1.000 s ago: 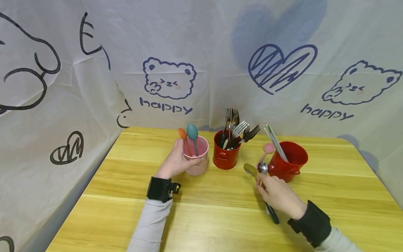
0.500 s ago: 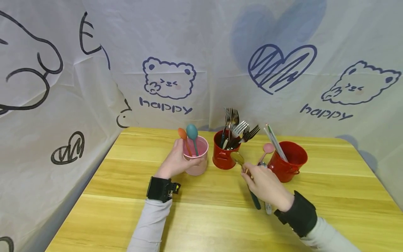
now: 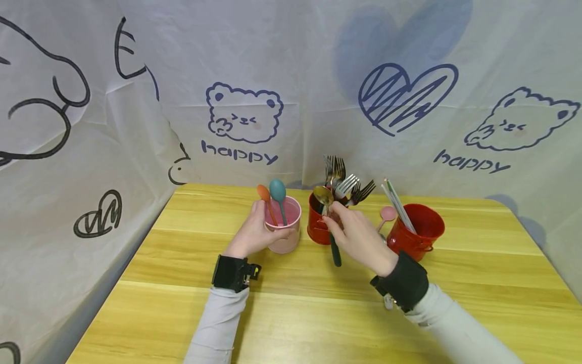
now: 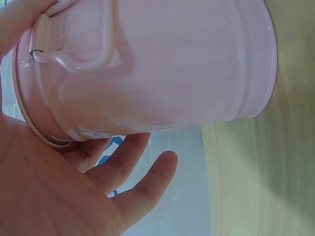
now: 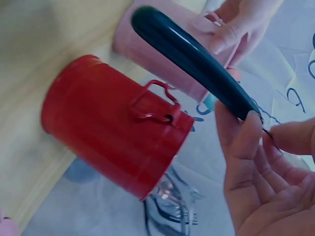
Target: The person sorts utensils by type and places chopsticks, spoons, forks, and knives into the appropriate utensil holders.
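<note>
My left hand [image 3: 254, 232] grips the rim of a pink pail [image 3: 285, 242], thumb on the near side. An orange spoon [image 3: 263, 192] and a teal spoon [image 3: 278, 190] stand in that pail. Between thumb and fingers, my right hand [image 3: 361, 240] pinches a gold-bowled spoon [image 3: 323, 194]. Its dark green handle [image 5: 197, 66] points down toward me, and its bowl is up. In the head view the spoon overlaps the middle red pail [image 3: 317, 226], which holds several forks [image 3: 338, 169]. The right wrist view shows the handle raised off the table, near both pails.
Another red pail [image 3: 420, 245] on the right holds slim pale sticks [image 3: 399, 206]. A pink spoon [image 3: 388, 213] lies beside it on the wooden table [image 3: 295, 323]. The pale handle [image 3: 388, 302] of another utensil shows under my right wrist. A printed cloth [image 3: 318, 65] hangs behind.
My right hand has carried the gold-bowled spoon up and left, from beside the right red pail to in front of the middle one. The left hand stays on the pink pail.
</note>
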The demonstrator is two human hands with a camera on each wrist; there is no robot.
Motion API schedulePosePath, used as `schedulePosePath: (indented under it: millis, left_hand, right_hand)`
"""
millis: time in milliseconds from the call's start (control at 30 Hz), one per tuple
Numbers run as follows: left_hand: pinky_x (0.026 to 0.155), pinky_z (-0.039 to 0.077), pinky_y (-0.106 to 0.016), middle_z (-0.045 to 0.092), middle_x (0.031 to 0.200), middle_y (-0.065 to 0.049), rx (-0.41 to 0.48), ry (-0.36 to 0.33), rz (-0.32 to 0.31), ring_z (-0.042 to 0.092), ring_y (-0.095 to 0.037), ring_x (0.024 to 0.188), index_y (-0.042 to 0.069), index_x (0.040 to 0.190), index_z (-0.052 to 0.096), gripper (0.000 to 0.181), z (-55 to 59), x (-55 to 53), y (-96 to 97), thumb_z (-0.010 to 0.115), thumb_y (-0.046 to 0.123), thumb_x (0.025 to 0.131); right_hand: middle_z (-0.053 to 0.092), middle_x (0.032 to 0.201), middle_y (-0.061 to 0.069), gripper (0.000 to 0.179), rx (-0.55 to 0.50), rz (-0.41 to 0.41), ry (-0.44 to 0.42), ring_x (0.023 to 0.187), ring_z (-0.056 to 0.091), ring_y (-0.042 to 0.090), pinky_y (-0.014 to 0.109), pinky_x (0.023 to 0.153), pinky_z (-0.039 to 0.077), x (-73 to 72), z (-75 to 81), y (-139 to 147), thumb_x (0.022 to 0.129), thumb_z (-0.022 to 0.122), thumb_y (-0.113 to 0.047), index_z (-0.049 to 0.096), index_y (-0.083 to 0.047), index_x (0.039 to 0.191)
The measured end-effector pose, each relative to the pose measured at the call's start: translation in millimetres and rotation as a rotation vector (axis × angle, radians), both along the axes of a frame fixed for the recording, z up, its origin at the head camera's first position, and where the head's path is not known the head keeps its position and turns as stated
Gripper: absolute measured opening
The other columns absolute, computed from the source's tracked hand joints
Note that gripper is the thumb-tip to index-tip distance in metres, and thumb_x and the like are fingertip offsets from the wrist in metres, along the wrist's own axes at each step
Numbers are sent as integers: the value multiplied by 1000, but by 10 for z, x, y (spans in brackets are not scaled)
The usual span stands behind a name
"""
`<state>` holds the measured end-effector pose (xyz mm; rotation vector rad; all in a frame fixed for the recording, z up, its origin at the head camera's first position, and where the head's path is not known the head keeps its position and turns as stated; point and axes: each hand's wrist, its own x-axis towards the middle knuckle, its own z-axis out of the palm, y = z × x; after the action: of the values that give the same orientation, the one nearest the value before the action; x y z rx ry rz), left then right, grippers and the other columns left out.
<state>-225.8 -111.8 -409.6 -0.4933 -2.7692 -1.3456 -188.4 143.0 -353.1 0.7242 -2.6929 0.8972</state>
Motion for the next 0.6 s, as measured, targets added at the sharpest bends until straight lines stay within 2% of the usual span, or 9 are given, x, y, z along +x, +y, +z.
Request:
schedulePosePath:
  millis: [167, 333, 600]
  left_hand:
    - [112, 45, -50, 43, 139, -21, -4, 3, -1, 47, -35, 132, 3, 146, 32, 89, -8, -10, -7, 85, 29, 80]
    - [112, 44, -51, 43, 139, -20, 5, -3, -6, 46, -34, 133, 4, 147, 32, 90, -11, -18, -10, 86, 29, 78]
    - [112, 45, -50, 44, 138, -18, 18, -14, -11, 45, -33, 132, 5, 145, 34, 89, -2, -18, -3, 87, 28, 78]
  right_hand:
    - [57, 71, 3, 9, -95, 20, 64, 57, 46, 12, 24, 54, 36, -111, 122, -133, 101, 59, -15, 60, -7, 100]
    - [68, 82, 9, 12, -190, 18, 115, 68, 61, 16, 27, 63, 48, -209, 234, -258, 102, 57, -14, 63, -3, 104]
    - [69, 90, 15, 14, -343, 30, 147, 76, 71, 25, 36, 71, 61, -350, 358, -440, 103, 55, -11, 62, 1, 106]
